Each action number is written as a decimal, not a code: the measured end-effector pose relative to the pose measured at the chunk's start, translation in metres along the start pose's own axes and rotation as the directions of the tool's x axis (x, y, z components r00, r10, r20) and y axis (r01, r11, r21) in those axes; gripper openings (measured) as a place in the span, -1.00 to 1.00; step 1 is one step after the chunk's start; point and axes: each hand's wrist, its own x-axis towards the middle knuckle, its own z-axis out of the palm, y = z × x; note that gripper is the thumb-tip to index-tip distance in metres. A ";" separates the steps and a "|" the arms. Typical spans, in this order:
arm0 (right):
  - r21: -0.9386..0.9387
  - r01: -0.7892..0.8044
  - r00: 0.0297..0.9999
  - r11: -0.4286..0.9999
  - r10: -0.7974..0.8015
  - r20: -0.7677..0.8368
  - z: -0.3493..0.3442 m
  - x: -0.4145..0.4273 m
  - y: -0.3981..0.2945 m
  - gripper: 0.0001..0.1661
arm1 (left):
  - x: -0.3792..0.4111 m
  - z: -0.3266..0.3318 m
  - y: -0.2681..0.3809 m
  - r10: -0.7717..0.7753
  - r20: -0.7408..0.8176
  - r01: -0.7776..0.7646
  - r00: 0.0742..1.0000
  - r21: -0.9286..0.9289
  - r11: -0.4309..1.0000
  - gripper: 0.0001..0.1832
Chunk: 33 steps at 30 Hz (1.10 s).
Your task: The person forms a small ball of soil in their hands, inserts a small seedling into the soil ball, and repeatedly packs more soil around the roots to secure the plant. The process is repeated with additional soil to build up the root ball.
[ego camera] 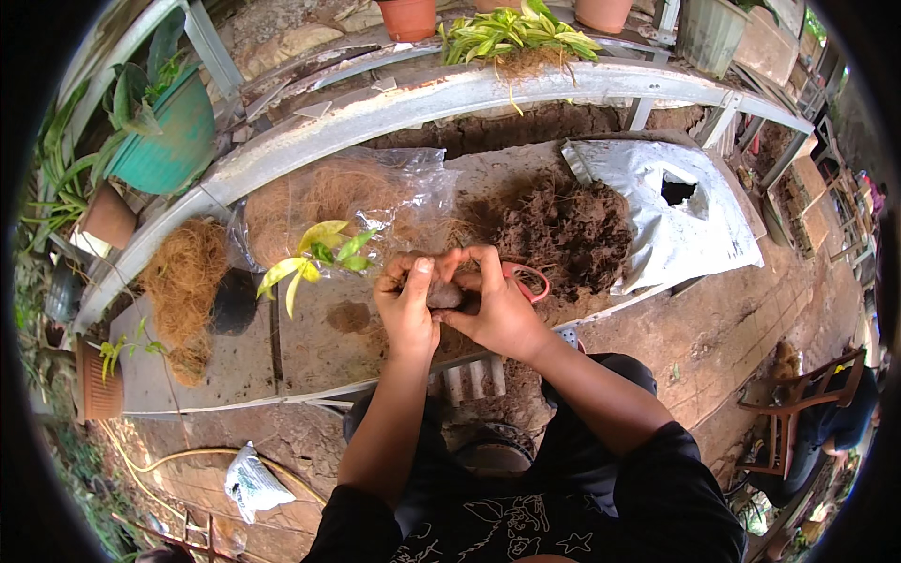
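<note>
Both of my hands meet above the table's front part. My left hand (408,302) and my right hand (496,306) cup a greyish-brown ball of soil (443,295) between their fingers, fingertips dirty. A small cutting with yellow and green leaves (317,260) sticks out leftward from beside my left hand; its lower stem is hidden by the fingers. The red handle of what look like scissors (538,281) lies just right of my right hand. Behind it is a heap of dark, crumbly soil (563,232).
Coconut fibre fills a clear plastic bag (338,190); more loose fibre (184,288) lies left, against a black pot (235,302). A silver sack (683,211) with a hole sits right. A metal rail (422,98) borders the back. A person (845,422) sits far right.
</note>
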 end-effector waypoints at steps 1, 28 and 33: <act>0.000 0.011 1.000 1.000 -0.011 0.008 0.001 -0.001 0.001 -0.06 | -0.001 0.001 0.002 0.005 -0.019 -0.004 1.000 0.029 1.000 -0.75; 0.396 0.186 0.982 0.899 -0.155 -0.107 0.021 -0.007 0.003 -0.23 | 0.000 0.010 -0.002 -0.004 0.219 0.008 0.976 -0.018 1.000 -0.43; 0.384 0.253 0.967 0.888 -0.218 -0.133 0.021 -0.005 0.005 -0.40 | 0.002 0.008 0.000 -0.010 0.282 -0.007 0.959 0.057 0.998 -0.45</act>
